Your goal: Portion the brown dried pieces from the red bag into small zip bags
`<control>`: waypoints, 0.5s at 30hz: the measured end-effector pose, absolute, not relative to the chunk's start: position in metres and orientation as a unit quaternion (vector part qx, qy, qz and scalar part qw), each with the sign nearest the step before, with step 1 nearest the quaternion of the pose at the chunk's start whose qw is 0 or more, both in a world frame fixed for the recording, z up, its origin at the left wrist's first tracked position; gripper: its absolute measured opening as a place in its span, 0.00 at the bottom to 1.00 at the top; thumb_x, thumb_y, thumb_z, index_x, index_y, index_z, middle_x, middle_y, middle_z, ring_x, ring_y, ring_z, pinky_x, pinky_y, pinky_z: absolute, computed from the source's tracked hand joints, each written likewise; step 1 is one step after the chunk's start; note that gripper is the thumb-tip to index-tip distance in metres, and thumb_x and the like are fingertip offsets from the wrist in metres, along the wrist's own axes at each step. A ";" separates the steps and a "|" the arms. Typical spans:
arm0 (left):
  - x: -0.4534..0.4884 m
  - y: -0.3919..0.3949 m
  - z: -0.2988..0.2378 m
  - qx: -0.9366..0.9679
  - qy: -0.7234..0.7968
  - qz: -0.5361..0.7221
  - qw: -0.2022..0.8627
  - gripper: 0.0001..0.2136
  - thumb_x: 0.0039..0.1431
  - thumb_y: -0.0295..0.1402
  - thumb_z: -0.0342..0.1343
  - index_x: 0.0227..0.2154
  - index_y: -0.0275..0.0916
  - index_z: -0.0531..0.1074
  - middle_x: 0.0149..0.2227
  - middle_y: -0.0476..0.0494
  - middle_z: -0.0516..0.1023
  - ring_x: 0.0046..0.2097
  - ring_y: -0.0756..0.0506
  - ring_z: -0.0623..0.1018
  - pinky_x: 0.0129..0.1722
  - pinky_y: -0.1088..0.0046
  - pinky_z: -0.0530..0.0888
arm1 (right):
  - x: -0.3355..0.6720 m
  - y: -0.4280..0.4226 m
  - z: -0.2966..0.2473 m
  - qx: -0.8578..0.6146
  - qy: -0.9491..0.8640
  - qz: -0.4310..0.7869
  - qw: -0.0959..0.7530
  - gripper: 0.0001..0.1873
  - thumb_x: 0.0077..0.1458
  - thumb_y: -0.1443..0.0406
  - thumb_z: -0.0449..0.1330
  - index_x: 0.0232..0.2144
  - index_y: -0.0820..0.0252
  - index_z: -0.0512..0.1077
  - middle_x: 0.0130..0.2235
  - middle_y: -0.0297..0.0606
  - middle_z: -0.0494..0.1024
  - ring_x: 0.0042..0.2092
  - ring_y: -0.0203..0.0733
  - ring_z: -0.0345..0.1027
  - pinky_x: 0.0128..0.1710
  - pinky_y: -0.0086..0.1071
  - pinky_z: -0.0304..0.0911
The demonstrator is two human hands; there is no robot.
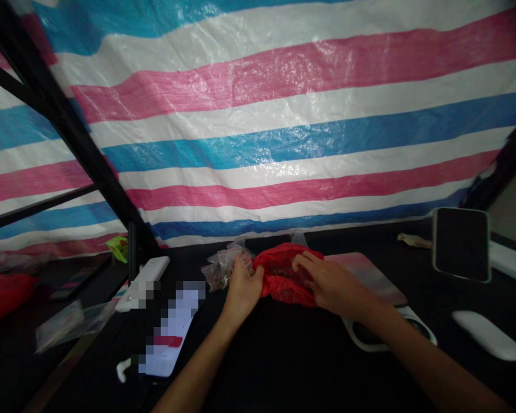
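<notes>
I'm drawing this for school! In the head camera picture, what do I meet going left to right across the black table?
Clear plastic bag → white rectangular object → clear bag of brown bits → left hand → red plastic bag → right hand → black panel in a white frame

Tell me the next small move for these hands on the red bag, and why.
Probably ease the red plastic bag wider open with the right hand, since the bag lies bunched between both hands and only a little of the brown contents shows in its mouth. The left hand is on its left edge, beside the clear bag of brown bits.
</notes>
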State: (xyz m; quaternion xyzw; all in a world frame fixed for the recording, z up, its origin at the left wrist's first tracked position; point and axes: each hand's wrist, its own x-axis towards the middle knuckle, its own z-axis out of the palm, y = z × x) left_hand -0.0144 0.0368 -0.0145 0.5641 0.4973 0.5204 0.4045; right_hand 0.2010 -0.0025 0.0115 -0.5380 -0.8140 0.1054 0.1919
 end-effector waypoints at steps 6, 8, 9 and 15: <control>-0.009 0.026 -0.006 0.531 0.423 0.476 0.559 0.26 0.40 0.18 0.60 0.42 0.41 0.59 0.35 0.52 0.75 0.31 0.50 0.76 0.28 0.77 0.73 | 0.195 -0.003 0.013 -0.575 -0.792 0.122 0.165 0.10 0.56 0.70 0.60 0.41 0.54 0.67 0.36 0.34 0.79 0.37 0.45 0.73 0.34 0.34 0.50; -0.010 0.027 -0.009 0.535 0.424 0.488 0.543 0.25 0.38 0.16 0.56 0.41 0.41 0.59 0.34 0.53 0.73 0.31 0.51 0.75 0.28 0.79 0.71 | 0.197 -0.003 0.012 -0.576 -0.793 0.115 0.160 0.12 0.56 0.71 0.60 0.43 0.54 0.68 0.39 0.36 0.80 0.39 0.46 0.74 0.35 0.34 0.51; -0.011 0.028 -0.010 0.537 0.427 0.499 0.530 0.25 0.37 0.16 0.56 0.40 0.40 0.60 0.34 0.53 0.72 0.32 0.51 0.75 0.28 0.79 0.71 | 0.198 -0.004 0.011 -0.575 -0.794 0.111 0.162 0.14 0.56 0.71 0.59 0.44 0.54 0.68 0.41 0.36 0.81 0.40 0.46 0.74 0.36 0.34 0.51; -0.012 0.031 -0.012 0.555 0.426 0.503 0.508 0.21 0.38 0.17 0.55 0.37 0.40 0.60 0.32 0.54 0.70 0.30 0.52 0.71 0.28 0.79 0.68 | 0.197 -0.005 0.010 -0.563 -0.808 0.083 0.152 0.10 0.57 0.69 0.61 0.42 0.53 0.71 0.47 0.37 0.79 0.43 0.47 0.75 0.37 0.36 0.55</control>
